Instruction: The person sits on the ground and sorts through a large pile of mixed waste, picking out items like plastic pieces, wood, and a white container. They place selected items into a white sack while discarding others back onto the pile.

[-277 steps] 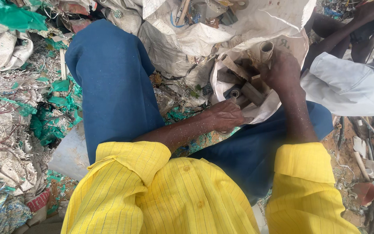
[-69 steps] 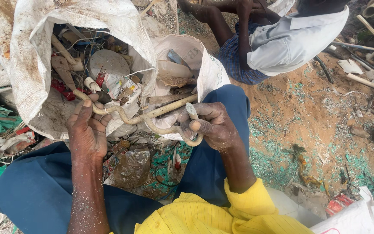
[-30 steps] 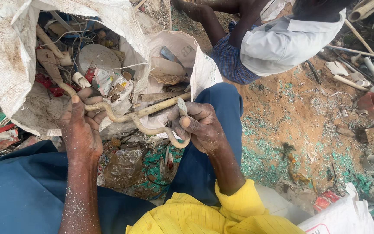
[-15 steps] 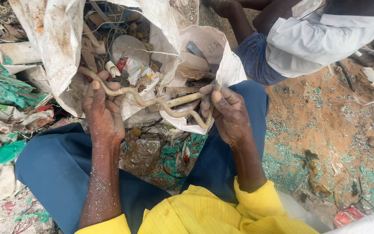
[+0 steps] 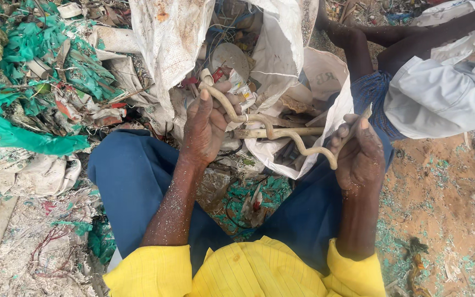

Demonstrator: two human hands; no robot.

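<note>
Left hand (image 5: 207,129) and right hand (image 5: 358,157), fingers clamped on opposite ends of a bent, wavy tan tube (image 5: 273,129), which spans the gap between them above the blue-clad knees, in front of an open white sack (image 5: 171,38) of scrap

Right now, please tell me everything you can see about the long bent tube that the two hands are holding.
The bent tube is a thin, dirty beige piece, apparently plastic or rubber. It is wavy, with several kinks. The left hand grips its upper end, where a short open tip sticks out above the fingers. The right hand holds the other end, which curls under the fingers. It hangs between the hands, above the person's lap, in front of the open white sack of scrap.
</note>
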